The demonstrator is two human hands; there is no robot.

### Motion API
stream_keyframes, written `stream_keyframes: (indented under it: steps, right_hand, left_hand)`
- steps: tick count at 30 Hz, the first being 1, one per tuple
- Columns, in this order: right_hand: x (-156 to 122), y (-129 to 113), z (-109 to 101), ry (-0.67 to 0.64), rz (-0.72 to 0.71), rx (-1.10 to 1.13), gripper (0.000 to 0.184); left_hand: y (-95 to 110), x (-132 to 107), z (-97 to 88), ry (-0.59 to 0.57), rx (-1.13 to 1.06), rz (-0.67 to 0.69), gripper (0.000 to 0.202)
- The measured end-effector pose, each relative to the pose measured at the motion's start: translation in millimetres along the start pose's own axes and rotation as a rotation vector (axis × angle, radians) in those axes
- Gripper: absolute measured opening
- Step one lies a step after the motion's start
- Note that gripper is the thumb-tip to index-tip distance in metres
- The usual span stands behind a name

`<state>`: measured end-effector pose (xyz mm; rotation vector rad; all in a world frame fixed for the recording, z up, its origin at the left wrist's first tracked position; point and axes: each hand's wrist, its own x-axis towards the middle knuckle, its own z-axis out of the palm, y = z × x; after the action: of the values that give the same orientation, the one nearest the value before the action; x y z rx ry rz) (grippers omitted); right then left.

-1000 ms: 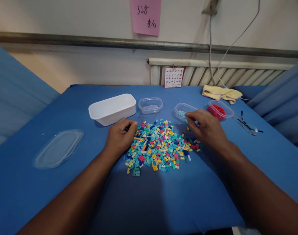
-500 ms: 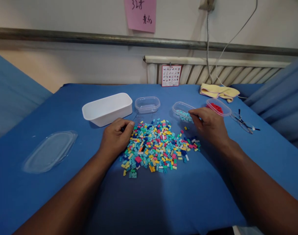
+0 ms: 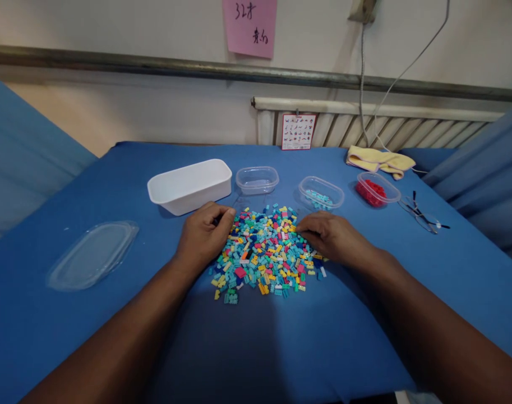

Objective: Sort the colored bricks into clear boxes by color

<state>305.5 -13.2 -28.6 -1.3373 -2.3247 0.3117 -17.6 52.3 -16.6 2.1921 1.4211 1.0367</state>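
Note:
A spread pile of small toy building bricks (image 3: 264, 258) in turquoise, yellow, pink, blue and white lies on the blue cloth. My left hand (image 3: 206, 231) rests closed at the pile's left edge; what its fingers hold, if anything, is hidden. Over the right side of the pile, my right hand (image 3: 335, 237) has thumb and fingertips pinched together at the bricks; no piece can be made out between them. Behind it, a clear plastic tub (image 3: 337, 203) has some turquoise bricks in it. Another clear tub (image 3: 393, 197), farther right, contains red bricks.
A white oblong bin (image 3: 184, 196) and a clear tub (image 3: 258, 189) stand behind the pile. Clear lids (image 3: 93, 255) lie at left. Eyeglasses (image 3: 424, 216) and a folded yellow cloth (image 3: 379, 161) are at right. A radiator (image 3: 344, 126) runs along the wall.
My right hand has moved from the tub of turquoise bricks left and nearer, down to the pile. The left hand stays at the pile's edge. The view has shifted slightly.

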Motion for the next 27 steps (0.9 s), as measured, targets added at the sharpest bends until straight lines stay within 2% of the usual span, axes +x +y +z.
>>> stream_keyframes:
  steps: [6,12,27]
  right_hand:
    - [-0.8,0.4,-5.3,-0.049,0.023,-0.044,0.025]
    - [-1.2,-4.1,-8.8,-0.062,0.049,-0.030,0.018]
    - [-7.8,1.7,-4.5,-0.053,-0.037,0.011,0.028]
  left_hand:
    - [1.3,-0.2,-0.3,0.004,-0.009,0.012,0.028]
    - [-4.0,-0.5,1.1,0.004,-0.007,0.029,0.028]
    - [-7.7,-1.3,3.6,-0.003,-0.009,0.031,0.026]
